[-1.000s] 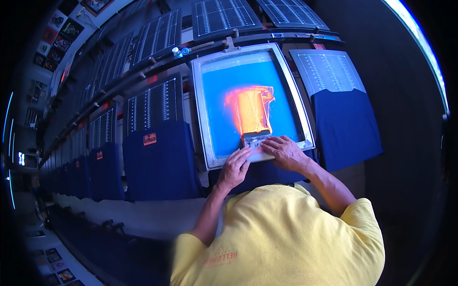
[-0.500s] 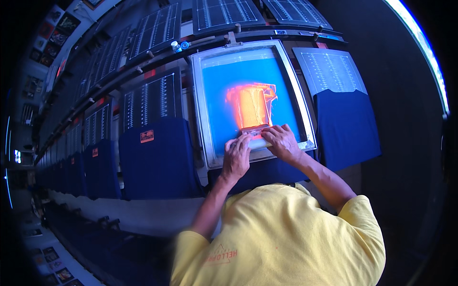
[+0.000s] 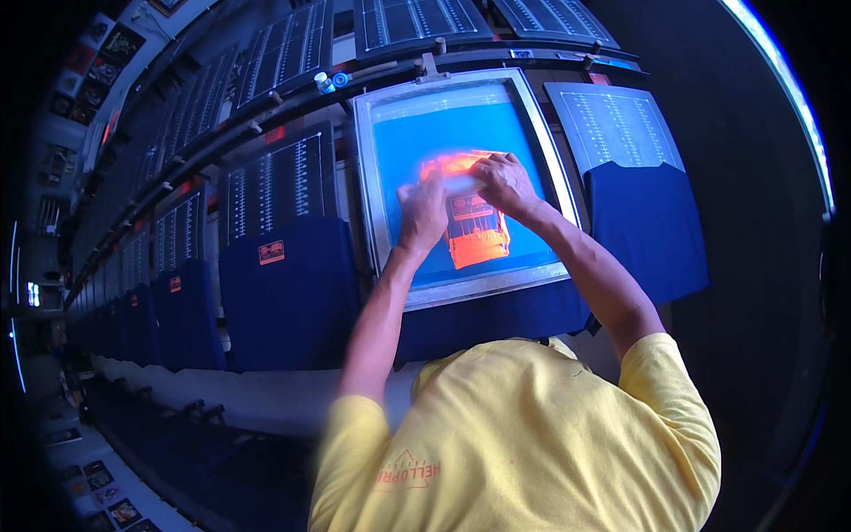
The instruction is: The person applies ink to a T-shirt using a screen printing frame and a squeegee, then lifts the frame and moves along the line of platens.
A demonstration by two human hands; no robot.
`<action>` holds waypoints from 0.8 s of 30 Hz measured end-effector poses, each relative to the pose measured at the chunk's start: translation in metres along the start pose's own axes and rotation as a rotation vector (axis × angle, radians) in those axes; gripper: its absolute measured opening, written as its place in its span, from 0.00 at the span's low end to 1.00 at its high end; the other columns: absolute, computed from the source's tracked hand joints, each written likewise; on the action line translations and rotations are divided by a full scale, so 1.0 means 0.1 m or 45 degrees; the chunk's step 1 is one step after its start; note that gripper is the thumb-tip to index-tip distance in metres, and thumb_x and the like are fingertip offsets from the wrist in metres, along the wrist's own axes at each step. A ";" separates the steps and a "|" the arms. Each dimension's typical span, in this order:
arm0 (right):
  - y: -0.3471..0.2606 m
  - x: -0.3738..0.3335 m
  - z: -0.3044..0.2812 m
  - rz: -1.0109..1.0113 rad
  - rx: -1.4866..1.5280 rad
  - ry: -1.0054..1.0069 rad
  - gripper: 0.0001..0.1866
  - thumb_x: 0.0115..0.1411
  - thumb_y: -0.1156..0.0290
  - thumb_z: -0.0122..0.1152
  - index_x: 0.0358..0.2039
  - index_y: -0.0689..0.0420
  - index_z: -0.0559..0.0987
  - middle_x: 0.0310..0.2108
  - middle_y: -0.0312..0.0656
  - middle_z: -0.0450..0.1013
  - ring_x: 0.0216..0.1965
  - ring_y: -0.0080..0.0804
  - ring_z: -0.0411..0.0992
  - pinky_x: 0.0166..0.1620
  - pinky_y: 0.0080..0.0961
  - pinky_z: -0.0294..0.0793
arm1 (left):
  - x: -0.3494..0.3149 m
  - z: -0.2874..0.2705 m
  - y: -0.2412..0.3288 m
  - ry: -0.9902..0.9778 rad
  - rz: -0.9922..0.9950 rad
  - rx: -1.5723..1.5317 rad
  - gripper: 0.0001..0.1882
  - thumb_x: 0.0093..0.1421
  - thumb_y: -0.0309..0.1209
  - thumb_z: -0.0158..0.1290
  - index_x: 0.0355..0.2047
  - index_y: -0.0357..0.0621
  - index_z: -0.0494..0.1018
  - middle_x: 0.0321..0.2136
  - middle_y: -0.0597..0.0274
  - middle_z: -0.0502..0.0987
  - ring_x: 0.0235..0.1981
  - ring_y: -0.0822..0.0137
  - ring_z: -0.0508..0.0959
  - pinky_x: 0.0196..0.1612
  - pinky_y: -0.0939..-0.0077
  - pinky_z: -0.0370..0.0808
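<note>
Both of my hands are closed on a squeegee (image 3: pixel 461 185), its bar blurred by motion and partly covered by my fingers. My left hand (image 3: pixel 424 215), smeared by movement, grips its left end; my right hand (image 3: pixel 505 184) wraps the right end. The squeegee lies across the middle of a blue mesh printing screen (image 3: pixel 403 137) in a pale frame. Bright orange ink (image 3: pixel 481 250) sits on the mesh nearer to me, and more orange shows beyond the squeegee. Between them, a dark design patch (image 3: pixel 472 209) is visible. Navy fabric (image 3: pixel 496 312) sticks out under the frame's near edge.
To the left, a navy shirt (image 3: pixel 288 297) with a small orange print lies on a dark marked board (image 3: pixel 275 186); several more stand in a row. On the right, a plain navy shirt (image 3: pixel 645 235) covers part of another board (image 3: pixel 612 129). A rail (image 3: pixel 390 80) runs behind the screen.
My hands and the squeegee have moved away from me, from the screen's near end to its middle. Orange ink and the design now show on the near side.
</note>
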State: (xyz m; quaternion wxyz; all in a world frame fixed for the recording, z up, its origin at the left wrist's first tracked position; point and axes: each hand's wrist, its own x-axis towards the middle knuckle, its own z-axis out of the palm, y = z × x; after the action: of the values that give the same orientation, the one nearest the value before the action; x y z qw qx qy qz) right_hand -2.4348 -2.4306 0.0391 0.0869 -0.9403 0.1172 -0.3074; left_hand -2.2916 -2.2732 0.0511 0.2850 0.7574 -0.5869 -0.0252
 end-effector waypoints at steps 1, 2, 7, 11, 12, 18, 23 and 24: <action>0.01 0.04 -0.04 -0.010 -0.012 0.004 0.10 0.46 0.73 0.67 0.32 0.50 0.80 0.28 0.34 0.77 0.37 0.35 0.75 0.43 0.37 0.68 | -0.03 -0.02 0.03 0.054 0.058 -0.001 0.17 0.65 0.25 0.49 0.54 0.43 0.69 0.52 0.53 0.77 0.53 0.60 0.76 0.51 0.58 0.60; -0.05 -0.04 -0.11 -0.012 -0.026 0.013 0.11 0.45 0.73 0.69 0.32 0.50 0.80 0.28 0.34 0.77 0.38 0.35 0.75 0.42 0.36 0.68 | -0.13 -0.03 0.08 0.108 0.117 -0.002 0.17 0.65 0.25 0.49 0.54 0.43 0.69 0.52 0.53 0.77 0.53 0.60 0.76 0.51 0.58 0.60; -0.59 -0.62 -0.49 0.038 0.035 -0.145 0.18 0.43 0.72 0.70 0.38 0.51 0.79 0.39 0.32 0.78 0.40 0.31 0.74 0.40 0.33 0.67 | -0.86 -0.03 0.49 0.129 0.118 -0.014 0.21 0.62 0.24 0.52 0.56 0.44 0.68 0.54 0.54 0.76 0.55 0.61 0.75 0.53 0.58 0.60; -0.77 -1.03 -0.57 0.063 0.074 -0.266 0.22 0.42 0.74 0.70 0.41 0.52 0.80 0.46 0.32 0.79 0.44 0.31 0.74 0.40 0.33 0.65 | -1.27 0.05 0.70 0.100 0.076 -0.053 0.24 0.58 0.22 0.55 0.56 0.44 0.68 0.54 0.57 0.76 0.56 0.63 0.75 0.51 0.60 0.61; -0.80 -1.08 -0.54 0.057 0.060 -0.274 0.22 0.42 0.74 0.69 0.42 0.52 0.80 0.46 0.32 0.79 0.44 0.31 0.74 0.40 0.33 0.65 | -1.33 0.09 0.70 0.113 0.081 -0.039 0.25 0.57 0.21 0.55 0.56 0.44 0.68 0.54 0.57 0.76 0.56 0.63 0.75 0.51 0.61 0.61; -0.51 -0.77 -0.25 0.055 -0.011 -0.150 0.14 0.49 0.73 0.62 0.39 0.52 0.79 0.42 0.33 0.77 0.38 0.32 0.73 0.39 0.34 0.66 | -0.94 0.28 0.41 0.197 0.099 0.031 0.23 0.56 0.21 0.56 0.53 0.44 0.70 0.53 0.60 0.77 0.55 0.65 0.76 0.48 0.60 0.60; -0.07 -0.19 -0.08 0.083 -0.007 -0.137 0.11 0.49 0.72 0.64 0.35 0.51 0.81 0.35 0.37 0.79 0.38 0.36 0.75 0.42 0.38 0.69 | -0.22 0.18 0.04 0.129 0.130 0.042 0.16 0.64 0.26 0.50 0.53 0.44 0.71 0.49 0.57 0.79 0.51 0.61 0.78 0.48 0.60 0.61; -0.01 -0.08 -0.07 0.110 0.002 -0.145 0.10 0.49 0.72 0.65 0.35 0.51 0.82 0.34 0.38 0.79 0.38 0.37 0.75 0.43 0.39 0.69 | -0.10 0.14 -0.02 0.089 0.115 0.041 0.15 0.67 0.28 0.48 0.53 0.44 0.71 0.49 0.57 0.80 0.49 0.60 0.78 0.49 0.60 0.61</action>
State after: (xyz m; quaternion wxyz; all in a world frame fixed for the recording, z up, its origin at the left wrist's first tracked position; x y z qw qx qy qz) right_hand -2.4450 -2.4278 0.0405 0.1075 -0.9503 0.1521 -0.2495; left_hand -2.2987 -2.2695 0.0356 0.2938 0.7351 -0.6105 0.0236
